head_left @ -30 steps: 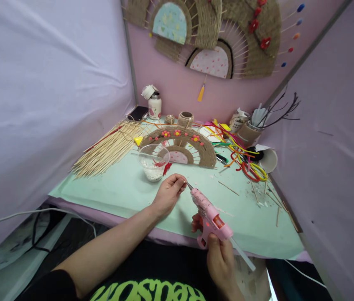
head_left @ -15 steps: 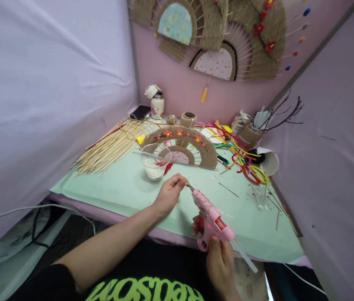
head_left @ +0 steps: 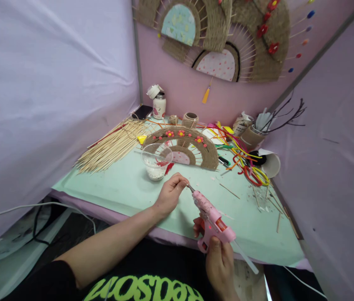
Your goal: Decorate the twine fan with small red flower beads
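Note:
My right hand (head_left: 219,261) grips a pink hot glue gun (head_left: 211,218) by its handle, nozzle pointing up and left over the mint green table (head_left: 126,188). My left hand (head_left: 170,193) is pinched closed right at the nozzle tip, holding something too small to make out. Just beyond it stands a clear plastic cup (head_left: 156,160) with white bits and a red piece inside. Behind the cup lies a half-round jute fan (head_left: 183,144) with red and yellow flowers on its rim.
A bundle of bamboo skewers (head_left: 110,146) lies at the left. Coloured pipe cleaners (head_left: 245,161), a tipped paper cup (head_left: 271,164), jars and a twine spool (head_left: 190,119) crowd the back right. Loose sticks scatter at the right edge. Fabric walls close in on both sides.
My hands and the glue gun keep the same pose; the view has only shifted slightly.

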Tool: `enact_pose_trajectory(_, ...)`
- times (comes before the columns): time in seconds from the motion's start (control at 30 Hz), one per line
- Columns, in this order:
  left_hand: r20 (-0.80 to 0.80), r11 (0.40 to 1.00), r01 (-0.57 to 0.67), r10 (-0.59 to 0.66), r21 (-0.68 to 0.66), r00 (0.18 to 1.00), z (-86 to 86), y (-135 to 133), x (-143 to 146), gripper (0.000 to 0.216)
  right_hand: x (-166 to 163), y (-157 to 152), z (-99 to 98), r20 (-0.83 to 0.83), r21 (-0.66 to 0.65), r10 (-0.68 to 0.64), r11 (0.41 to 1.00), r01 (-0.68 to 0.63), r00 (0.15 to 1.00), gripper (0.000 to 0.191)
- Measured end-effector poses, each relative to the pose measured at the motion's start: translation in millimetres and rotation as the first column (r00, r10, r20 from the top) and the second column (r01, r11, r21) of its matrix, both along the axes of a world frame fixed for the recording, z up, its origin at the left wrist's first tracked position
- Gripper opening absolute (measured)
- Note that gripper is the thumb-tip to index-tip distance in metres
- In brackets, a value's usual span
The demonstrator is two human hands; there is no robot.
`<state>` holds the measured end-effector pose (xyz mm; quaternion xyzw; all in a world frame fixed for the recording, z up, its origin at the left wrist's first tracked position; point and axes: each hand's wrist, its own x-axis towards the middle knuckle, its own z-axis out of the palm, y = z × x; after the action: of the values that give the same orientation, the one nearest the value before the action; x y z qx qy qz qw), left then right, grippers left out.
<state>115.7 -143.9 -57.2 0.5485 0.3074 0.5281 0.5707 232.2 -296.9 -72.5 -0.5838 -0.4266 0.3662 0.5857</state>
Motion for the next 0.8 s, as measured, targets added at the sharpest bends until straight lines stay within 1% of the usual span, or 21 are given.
enact_pose_trajectory(0.17,0.015,1.0,0.008,-0.008,-0.02,1.0,1.4,-0.2,-0.7,0.034,-0.1,0.9,-1.5,0.03,0.003,-0.026,1.0,0.026,0.999,0.043)
enact_pose_trajectory(0.5,0.001,1.0,0.006,-0.006,0.01,1.0,3.2,-1.0,-1.5,0.035,-1.1,0.1,-5.2,-0.019,-0.002,-0.029,1.0,0.029,0.999,0.042)
enact_pose_trajectory(0.8,0.002,1.0,0.012,-0.012,0.006,1.0,2.3,-0.6,-1.1,0.036,-0.1,0.6,-5.4,0.0,-0.004,-0.022,1.0,0.022,1.0,0.04)
